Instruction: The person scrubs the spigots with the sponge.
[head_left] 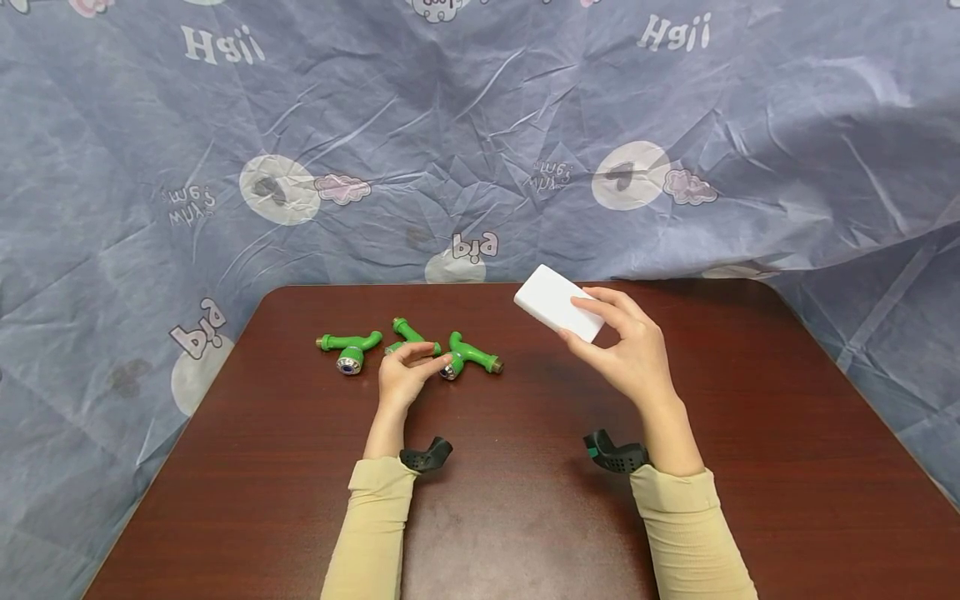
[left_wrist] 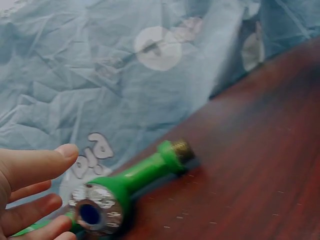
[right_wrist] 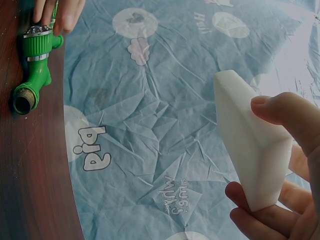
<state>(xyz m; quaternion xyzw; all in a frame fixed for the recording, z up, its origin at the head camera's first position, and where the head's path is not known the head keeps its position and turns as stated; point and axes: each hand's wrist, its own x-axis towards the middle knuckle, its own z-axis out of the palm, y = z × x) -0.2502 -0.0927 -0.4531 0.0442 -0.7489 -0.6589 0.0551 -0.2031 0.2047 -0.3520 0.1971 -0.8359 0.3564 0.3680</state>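
My right hand is raised over the right half of the table, pinching a white rectangular sponge between thumb and fingers. In the right wrist view the sponge is tilted, thumb on one face and fingers beneath. My left hand, thumb apart from loosely bent fingers, is among three green taps and holds nothing. It partly covers the middle tap. Just right of it lies another tap with a chrome-and-blue knob, its brass thread pointing right. The third tap lies to the left.
The dark red-brown table has a glossy top. A wrinkled grey-blue printed cloth hangs behind it and down its sides. Black wrist mounts sit on both forearms, beside beige sleeves.
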